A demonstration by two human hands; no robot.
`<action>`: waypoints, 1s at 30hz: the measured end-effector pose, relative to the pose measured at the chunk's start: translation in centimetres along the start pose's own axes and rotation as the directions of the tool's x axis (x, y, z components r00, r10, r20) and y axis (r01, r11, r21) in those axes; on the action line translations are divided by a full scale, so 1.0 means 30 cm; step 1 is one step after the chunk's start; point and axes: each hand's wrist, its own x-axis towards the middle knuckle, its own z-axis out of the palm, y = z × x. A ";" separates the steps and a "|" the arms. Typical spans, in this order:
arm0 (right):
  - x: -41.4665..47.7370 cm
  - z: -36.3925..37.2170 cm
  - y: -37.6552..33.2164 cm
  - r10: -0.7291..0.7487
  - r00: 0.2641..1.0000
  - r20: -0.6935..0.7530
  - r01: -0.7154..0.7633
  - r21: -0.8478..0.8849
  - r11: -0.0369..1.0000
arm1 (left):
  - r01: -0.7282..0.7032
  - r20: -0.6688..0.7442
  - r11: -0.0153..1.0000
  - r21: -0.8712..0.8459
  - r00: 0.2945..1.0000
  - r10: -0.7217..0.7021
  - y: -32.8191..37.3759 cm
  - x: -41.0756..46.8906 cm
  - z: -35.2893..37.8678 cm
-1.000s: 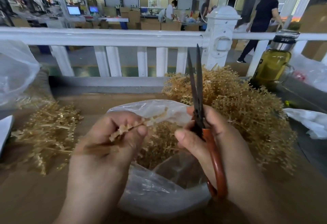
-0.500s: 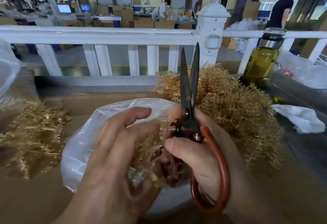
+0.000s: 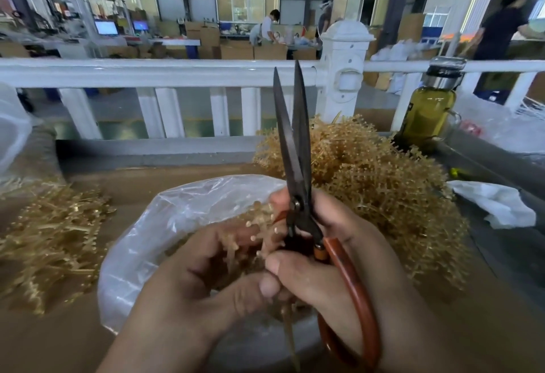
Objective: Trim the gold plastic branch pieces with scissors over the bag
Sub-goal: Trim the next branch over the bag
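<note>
My right hand (image 3: 327, 257) grips scissors (image 3: 295, 148) with dark blades and red-brown handles; the blades point up and stand slightly apart. My left hand (image 3: 206, 281) holds a gold plastic branch piece (image 3: 256, 225) against the right hand, its stem hanging down between both hands. Both hands are over an open clear plastic bag (image 3: 165, 225) that holds gold trimmings. A big heap of gold branches (image 3: 383, 189) lies to the right of the bag, and a flatter pile of gold pieces (image 3: 50, 240) lies to the left.
A white railing (image 3: 147, 73) runs across behind the brown table. A bottle of yellow-green liquid (image 3: 427, 113) stands at the back right, and a crumpled white plastic sheet (image 3: 495, 204) lies right. People work in the hall beyond.
My left hand dropped from holding a piece up to meeting the right hand over the bag. The scissor blades went from closed to slightly apart.
</note>
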 end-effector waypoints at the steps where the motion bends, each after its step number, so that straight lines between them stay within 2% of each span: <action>1: 0.012 0.004 -0.005 0.032 0.999 -0.037 -0.034 -0.048 0.998 | 0.025 -0.028 1.000 0.012 0.999 -0.025 -0.003 0.001 0.001; 3: 0.010 0.012 0.001 0.007 0.991 -0.133 -0.017 -0.074 0.997 | 0.038 -0.078 0.998 0.051 0.996 -0.034 -0.017 0.002 0.011; 5: 0.019 0.009 0.023 -0.042 0.990 -0.131 0.023 -0.144 0.989 | 0.044 -0.149 0.999 0.016 0.988 -0.041 -0.016 0.002 0.025; 7: 0.027 -0.007 0.054 -0.110 0.986 -0.128 0.080 -0.216 0.973 | 0.042 -0.173 0.995 -0.095 0.983 -0.059 -0.017 0.009 0.024; 13: 0.015 -0.031 0.095 -0.120 0.990 -0.079 0.095 -0.268 0.959 | 0.067 -0.277 0.976 -0.209 0.953 -0.124 -0.003 0.033 0.003; 18: 0.008 -0.037 0.111 -0.084 0.996 -0.038 0.073 -0.235 0.969 | 0.175 -0.165 0.919 -0.352 0.955 -0.245 0.007 0.025 0.031; 20: 0.012 -0.036 0.119 -0.083 0.996 -0.036 0.070 -0.271 0.960 | 0.224 -0.110 0.874 -0.432 0.948 -0.298 0.014 0.018 0.047; 24: 0.021 -0.022 0.137 -0.113 0.991 -0.077 0.085 -0.296 0.951 | 0.265 0.102 0.822 -0.503 0.963 -0.247 0.036 0.023 0.063; 26: 0.020 -0.026 0.140 -0.118 0.989 -0.084 0.090 -0.287 0.954 | 0.268 0.070 0.825 -0.498 0.961 -0.269 0.035 0.024 0.063; 30: 0.004 -0.050 0.110 -0.142 0.989 -0.025 0.136 -0.181 0.974 | 0.241 -0.098 0.856 -0.458 0.943 -0.318 0.038 0.021 0.050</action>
